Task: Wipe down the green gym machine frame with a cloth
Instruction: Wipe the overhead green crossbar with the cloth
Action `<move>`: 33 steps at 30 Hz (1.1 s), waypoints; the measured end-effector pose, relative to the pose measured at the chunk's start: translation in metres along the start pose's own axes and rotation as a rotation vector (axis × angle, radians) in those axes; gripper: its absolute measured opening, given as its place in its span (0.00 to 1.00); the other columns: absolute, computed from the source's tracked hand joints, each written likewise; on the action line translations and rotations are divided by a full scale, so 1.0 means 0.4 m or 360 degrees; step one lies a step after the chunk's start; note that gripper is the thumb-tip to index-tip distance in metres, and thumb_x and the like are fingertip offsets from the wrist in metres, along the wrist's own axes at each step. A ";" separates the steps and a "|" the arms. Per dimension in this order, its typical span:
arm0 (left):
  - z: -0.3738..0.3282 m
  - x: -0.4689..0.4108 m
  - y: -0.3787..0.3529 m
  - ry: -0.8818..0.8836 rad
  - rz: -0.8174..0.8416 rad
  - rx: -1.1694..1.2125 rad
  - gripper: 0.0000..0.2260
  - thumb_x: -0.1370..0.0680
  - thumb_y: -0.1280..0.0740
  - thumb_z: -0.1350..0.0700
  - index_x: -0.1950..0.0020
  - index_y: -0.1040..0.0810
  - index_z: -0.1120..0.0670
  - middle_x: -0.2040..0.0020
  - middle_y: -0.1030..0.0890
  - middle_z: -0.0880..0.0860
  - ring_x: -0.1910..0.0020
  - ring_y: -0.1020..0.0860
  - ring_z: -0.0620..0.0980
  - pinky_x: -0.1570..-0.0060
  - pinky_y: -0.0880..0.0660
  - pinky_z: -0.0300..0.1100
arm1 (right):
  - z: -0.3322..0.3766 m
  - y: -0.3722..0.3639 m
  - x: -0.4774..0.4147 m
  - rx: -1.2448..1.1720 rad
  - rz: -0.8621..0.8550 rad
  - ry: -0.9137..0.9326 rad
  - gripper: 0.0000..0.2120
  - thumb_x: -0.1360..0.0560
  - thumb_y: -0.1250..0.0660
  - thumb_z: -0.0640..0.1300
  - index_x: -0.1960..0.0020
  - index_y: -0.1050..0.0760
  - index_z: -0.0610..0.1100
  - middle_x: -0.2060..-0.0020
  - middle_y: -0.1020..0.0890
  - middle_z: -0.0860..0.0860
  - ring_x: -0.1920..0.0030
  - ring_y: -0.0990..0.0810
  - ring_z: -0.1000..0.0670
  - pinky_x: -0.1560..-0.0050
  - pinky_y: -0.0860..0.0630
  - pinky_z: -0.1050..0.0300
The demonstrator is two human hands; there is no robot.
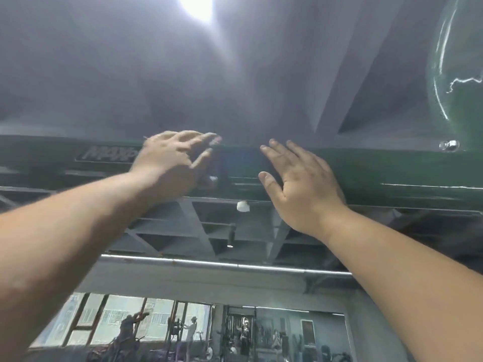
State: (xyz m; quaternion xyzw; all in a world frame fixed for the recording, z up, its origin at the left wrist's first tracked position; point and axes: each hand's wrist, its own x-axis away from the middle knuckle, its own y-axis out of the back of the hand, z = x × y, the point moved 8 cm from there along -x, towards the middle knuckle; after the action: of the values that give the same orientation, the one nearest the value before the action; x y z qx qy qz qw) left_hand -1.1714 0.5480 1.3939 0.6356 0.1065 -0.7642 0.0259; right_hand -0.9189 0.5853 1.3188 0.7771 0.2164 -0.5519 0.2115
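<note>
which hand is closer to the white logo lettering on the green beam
Left. The left hand reaches up right beside the logo lettering on the green beam, its wrist overlapping the lettering's right end. The right hand is further right along the beam, well clear of it.

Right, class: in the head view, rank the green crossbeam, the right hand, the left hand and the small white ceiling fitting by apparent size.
1. green crossbeam
2. right hand and left hand: alike, so unranked
3. white ceiling fitting

The fitting is farther away, so its true size is unsure.
</note>
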 end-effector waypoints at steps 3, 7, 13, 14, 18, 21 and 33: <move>-0.350 0.182 0.104 -0.0589 -0.0086 -0.0046 0.27 0.21 0.45 0.38 0.23 0.35 0.45 0.23 0.34 0.49 0.25 0.35 0.55 0.27 0.39 0.58 | -0.035 0.023 0.007 0.0010 -0.0071 -0.0010 0.23 0.17 0.52 0.57 0.22 0.45 0.61 0.21 0.45 0.62 0.21 0.50 0.56 0.24 0.55 0.55; -0.151 0.234 0.095 -0.0633 0.0067 -0.0517 0.30 0.19 0.47 0.41 0.19 0.48 0.48 0.19 0.47 0.50 0.22 0.41 0.56 0.25 0.42 0.58 | -0.055 0.020 0.012 0.0026 -0.0108 -0.0080 0.23 0.16 0.54 0.55 0.22 0.46 0.61 0.21 0.45 0.59 0.21 0.50 0.54 0.24 0.57 0.55; -0.286 0.181 0.118 -0.0771 -0.0019 -0.0463 0.33 0.23 0.44 0.39 0.23 0.39 0.57 0.25 0.32 0.59 0.26 0.34 0.61 0.26 0.42 0.56 | -0.052 0.012 0.011 0.0017 -0.0068 -0.0047 0.23 0.15 0.55 0.52 0.21 0.48 0.59 0.20 0.47 0.59 0.21 0.52 0.53 0.23 0.58 0.55; -0.353 0.164 0.097 -0.0816 -0.0010 -0.0402 0.33 0.24 0.43 0.40 0.24 0.37 0.58 0.26 0.31 0.60 0.26 0.34 0.61 0.27 0.39 0.57 | -0.053 0.017 0.010 0.0012 -0.0066 -0.0031 0.23 0.15 0.54 0.52 0.20 0.48 0.58 0.20 0.46 0.58 0.21 0.51 0.53 0.23 0.58 0.55; -0.485 0.126 0.051 -0.0759 -0.0014 -0.0192 0.34 0.24 0.43 0.40 0.26 0.31 0.60 0.27 0.30 0.60 0.27 0.32 0.60 0.28 0.36 0.55 | -0.086 0.040 0.022 -0.0014 -0.0117 -0.0031 0.23 0.15 0.52 0.48 0.21 0.44 0.51 0.22 0.40 0.56 0.22 0.46 0.55 0.25 0.54 0.59; -0.370 0.150 0.092 -0.0699 0.0006 -0.0222 0.32 0.23 0.44 0.38 0.24 0.37 0.55 0.24 0.33 0.56 0.25 0.35 0.58 0.26 0.42 0.52 | -0.103 0.033 0.040 0.0053 -0.0181 -0.0051 0.24 0.16 0.55 0.50 0.21 0.42 0.52 0.22 0.40 0.56 0.22 0.46 0.54 0.24 0.52 0.57; -0.307 0.009 0.093 0.0036 0.0272 -0.0198 0.22 0.20 0.52 0.39 0.31 0.30 0.44 0.33 0.27 0.54 0.33 0.31 0.57 0.34 0.37 0.51 | -0.073 0.009 0.053 0.0076 -0.0274 -0.0217 0.24 0.17 0.54 0.49 0.20 0.44 0.50 0.21 0.43 0.56 0.21 0.49 0.54 0.23 0.58 0.57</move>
State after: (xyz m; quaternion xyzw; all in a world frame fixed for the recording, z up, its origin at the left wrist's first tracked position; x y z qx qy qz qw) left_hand -1.0470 0.5360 1.3649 0.6482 0.0994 -0.7439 0.1291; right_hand -0.8882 0.6013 1.3075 0.7212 0.2543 -0.6245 0.1590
